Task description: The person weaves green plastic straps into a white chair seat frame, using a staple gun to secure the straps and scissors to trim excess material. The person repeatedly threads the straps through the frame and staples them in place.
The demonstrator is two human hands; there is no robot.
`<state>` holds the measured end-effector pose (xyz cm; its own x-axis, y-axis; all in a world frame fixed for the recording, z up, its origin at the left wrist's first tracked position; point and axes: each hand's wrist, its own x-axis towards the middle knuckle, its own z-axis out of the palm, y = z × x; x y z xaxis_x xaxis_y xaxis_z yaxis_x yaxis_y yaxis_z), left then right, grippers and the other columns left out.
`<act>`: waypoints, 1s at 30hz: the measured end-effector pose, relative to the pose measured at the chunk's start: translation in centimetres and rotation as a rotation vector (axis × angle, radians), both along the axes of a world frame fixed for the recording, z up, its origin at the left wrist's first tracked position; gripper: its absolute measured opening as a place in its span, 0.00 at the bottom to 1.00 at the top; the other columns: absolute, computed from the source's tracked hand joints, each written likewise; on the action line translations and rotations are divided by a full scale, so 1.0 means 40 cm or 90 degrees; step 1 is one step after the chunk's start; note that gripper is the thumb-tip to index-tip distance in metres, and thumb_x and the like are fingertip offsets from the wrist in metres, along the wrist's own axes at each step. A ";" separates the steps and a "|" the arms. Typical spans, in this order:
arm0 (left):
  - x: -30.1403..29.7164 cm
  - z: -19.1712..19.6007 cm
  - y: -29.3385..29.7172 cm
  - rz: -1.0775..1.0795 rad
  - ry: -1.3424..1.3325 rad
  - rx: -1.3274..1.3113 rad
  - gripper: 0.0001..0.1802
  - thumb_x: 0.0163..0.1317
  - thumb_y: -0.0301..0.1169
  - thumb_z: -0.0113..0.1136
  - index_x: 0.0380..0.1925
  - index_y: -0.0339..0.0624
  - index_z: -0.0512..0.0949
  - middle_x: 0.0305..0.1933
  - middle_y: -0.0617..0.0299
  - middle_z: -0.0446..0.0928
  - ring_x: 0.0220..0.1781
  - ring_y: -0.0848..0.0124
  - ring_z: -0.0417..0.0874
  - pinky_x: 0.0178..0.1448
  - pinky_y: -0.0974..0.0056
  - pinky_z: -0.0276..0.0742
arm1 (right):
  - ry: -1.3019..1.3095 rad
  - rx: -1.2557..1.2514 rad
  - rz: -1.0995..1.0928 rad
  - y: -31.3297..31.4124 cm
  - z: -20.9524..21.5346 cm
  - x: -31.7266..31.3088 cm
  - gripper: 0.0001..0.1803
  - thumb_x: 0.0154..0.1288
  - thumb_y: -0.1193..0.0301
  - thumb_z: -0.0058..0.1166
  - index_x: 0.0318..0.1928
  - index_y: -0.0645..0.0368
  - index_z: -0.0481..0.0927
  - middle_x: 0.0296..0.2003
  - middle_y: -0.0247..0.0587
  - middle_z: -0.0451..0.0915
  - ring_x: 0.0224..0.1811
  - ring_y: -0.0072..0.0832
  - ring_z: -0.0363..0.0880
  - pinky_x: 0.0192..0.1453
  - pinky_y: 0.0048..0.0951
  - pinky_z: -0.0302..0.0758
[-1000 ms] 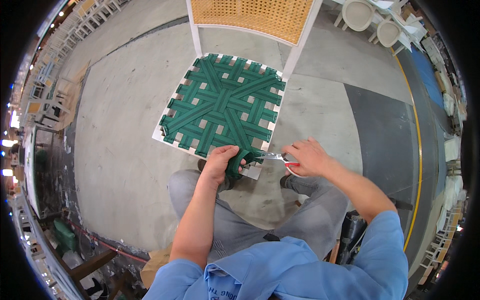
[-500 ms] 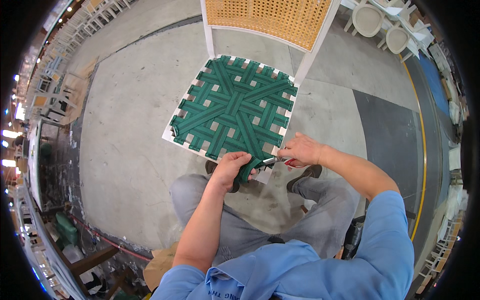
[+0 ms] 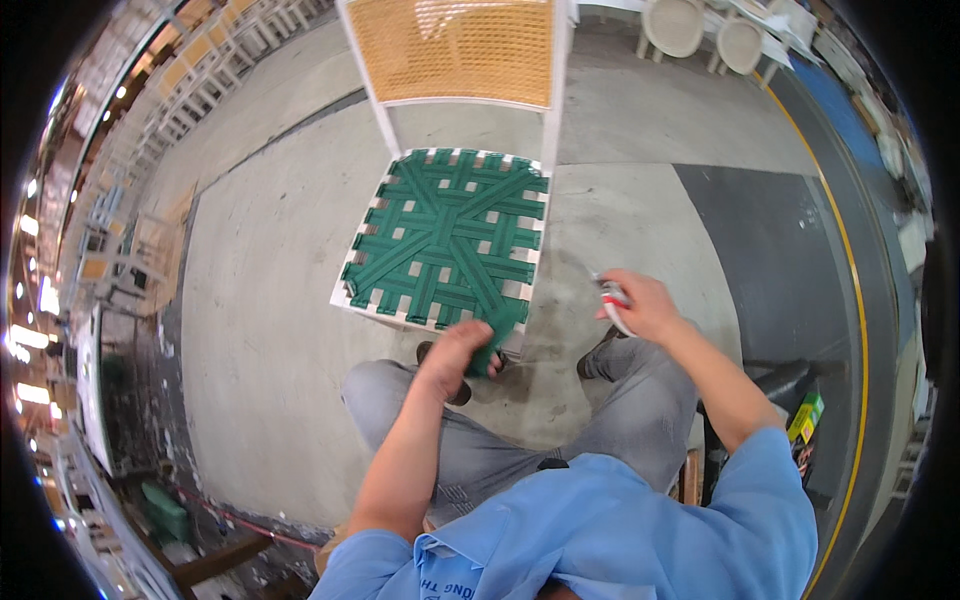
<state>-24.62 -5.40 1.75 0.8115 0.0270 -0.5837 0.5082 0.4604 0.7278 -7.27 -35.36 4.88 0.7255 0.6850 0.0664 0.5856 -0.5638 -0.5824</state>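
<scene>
In front of me stands a white-framed chair (image 3: 337,299), its seat woven from green webbing straps (image 3: 440,237), with diagonal straps crossing on top. At the seat's near right corner, my left hand (image 3: 452,358) is closed on a loose bunch of green webbing (image 3: 482,359). Well to the right of the seat, my right hand (image 3: 646,306) grips scissors (image 3: 613,294) with red and white handles. The blades point up and left, apart from the webbing, and are blurred.
A woven cane panel (image 3: 455,55) fills the chair's back. White chairs (image 3: 672,25) stand at the far right, and rows of pale chair frames (image 3: 205,75) line the far left. A green and yellow box (image 3: 805,418) lies to the right of my leg.
My right hand has drawn the scissors away from the webbing, to the right. My left hand still holds the bunch. The chair sits lower and further left in view, turned slightly.
</scene>
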 end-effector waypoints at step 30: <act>0.072 -0.188 -0.033 0.401 0.003 -0.279 0.39 0.72 0.65 0.38 0.73 0.54 0.59 0.75 0.54 0.62 0.72 0.49 0.66 0.72 0.35 0.67 | 0.026 -0.264 -1.126 -0.960 -0.032 -0.803 0.26 0.61 0.60 0.65 0.57 0.58 0.80 0.52 0.58 0.77 0.58 0.52 0.75 0.62 0.45 0.72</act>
